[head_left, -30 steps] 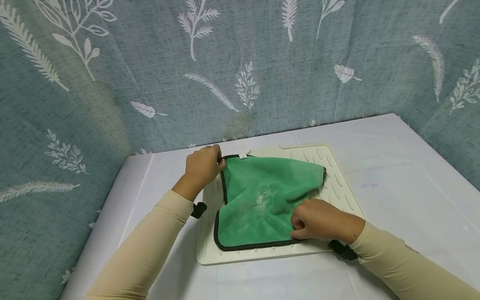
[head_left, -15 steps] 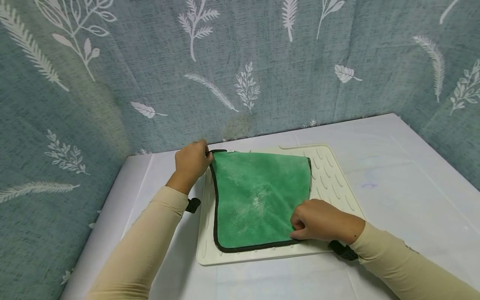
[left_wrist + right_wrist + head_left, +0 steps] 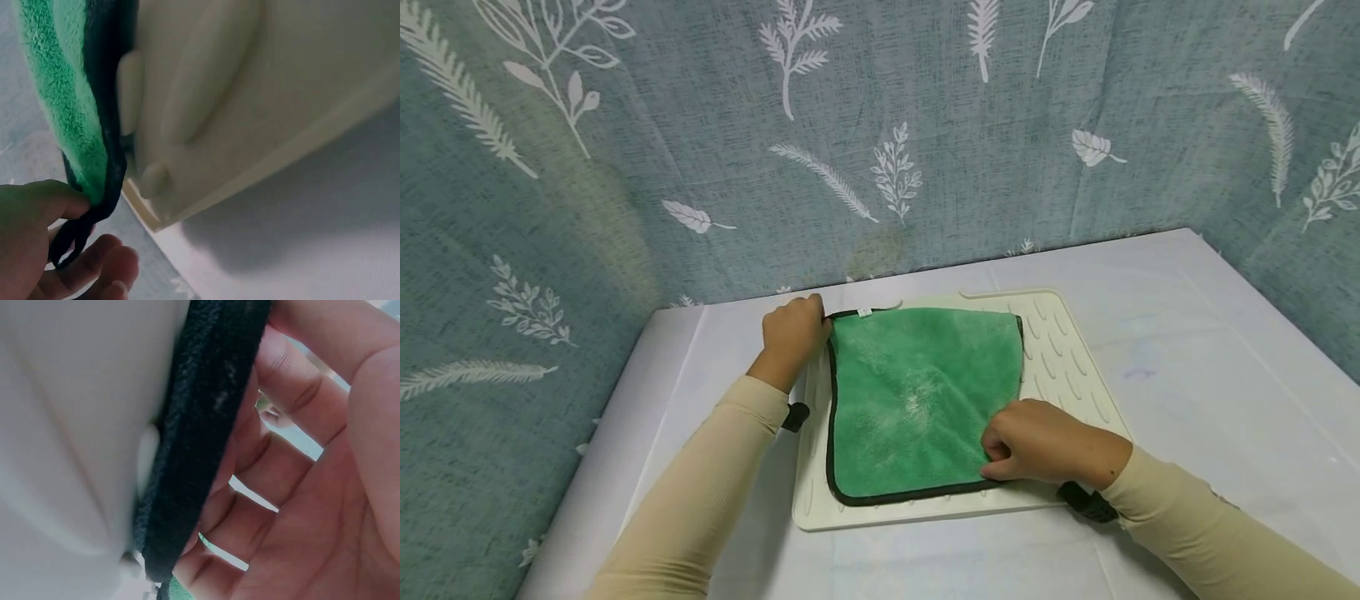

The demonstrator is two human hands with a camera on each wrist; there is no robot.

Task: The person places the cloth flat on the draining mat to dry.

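Left hand (image 3: 792, 335) is pinching the far-left corner of the green cloth (image 3: 887, 446), right hand (image 3: 1041, 442) gripping its near-right end, this diagonal hold presumably spreading it flat over the cream mat (image 3: 1078, 371).

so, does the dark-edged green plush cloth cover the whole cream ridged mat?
No, in the head view the mat shows bare to the right of the cloth.

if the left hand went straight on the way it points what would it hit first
Beyond the green cloth it pinches, the left hand would probably meet the patterned curtain behind the table, though depth is unclear.
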